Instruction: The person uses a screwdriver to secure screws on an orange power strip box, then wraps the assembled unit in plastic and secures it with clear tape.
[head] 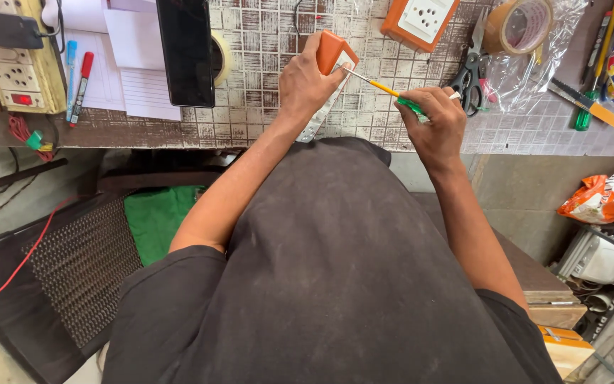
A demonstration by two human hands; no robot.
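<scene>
View: head camera, looking down over the person's dark shirt to the bench edge.
Left hand: left hand (307,78) closed around a small orange plastic casing (330,50), thumb and fingers clamped on its sides, holding it just above the bench.
Casing underside: a pale grey strip (319,119) hangs from under the left hand; what it is cannot be told.
Right hand: right hand (435,121) curled shut on the green handle of a slim screwdriver with a yellow shank (385,89); handle mostly buried in the fist.
Tool contact: screwdriver tip meets the right edge of the orange casing; shank slants up and left from the fist.
Bench: table with a worn grid-patterned top (264,92), both hands over its near edge.
Far centre: orange-and-white socket box (421,20), well apart from the hands.
Right of the hands: black-handled scissors (470,82) near the right hand; beyond them a roll of brown packing tape (519,25) on a clear plastic bag.
Far right: second green-handled screwdriver (591,78), lying on the bench.
Left of the hands: black phone (186,50) lying on white papers; red and blue pens (79,78) beside a yellowish extension board (19,67).
Lower right, off the bench: orange plastic packet (605,195).
</scene>
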